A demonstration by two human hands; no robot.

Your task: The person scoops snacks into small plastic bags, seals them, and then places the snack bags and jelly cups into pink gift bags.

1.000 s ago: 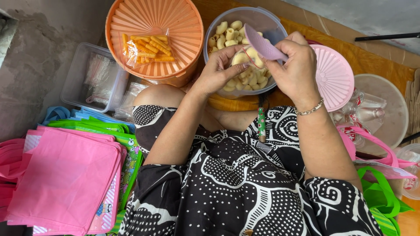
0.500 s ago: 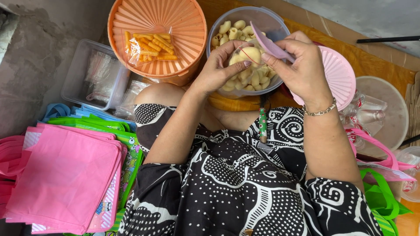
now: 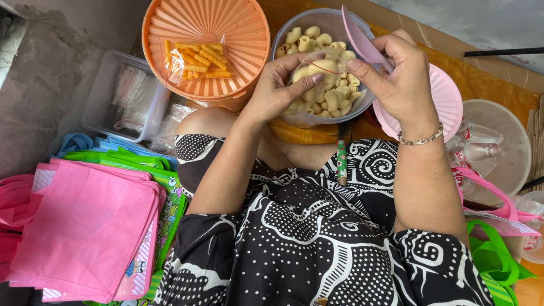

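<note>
I see a big stack of pink bags (image 3: pixel 79 232) by my left knee. An orange lid (image 3: pixel 207 48) lies upside down with a small packet of orange stick snacks (image 3: pixel 195 59) on it. Beside it sits a clear bowl (image 3: pixel 309 25) full of pale shell snacks (image 3: pixel 328 99). My left hand (image 3: pixel 280 90) has its fingers pinched shut on a small clear bag (image 3: pixel 320 65) of those shells, right over the bowl. My right hand (image 3: pixel 396 76) pinches the bag's other side and grips a little pink scoop (image 3: pixel 357 31).
</note>
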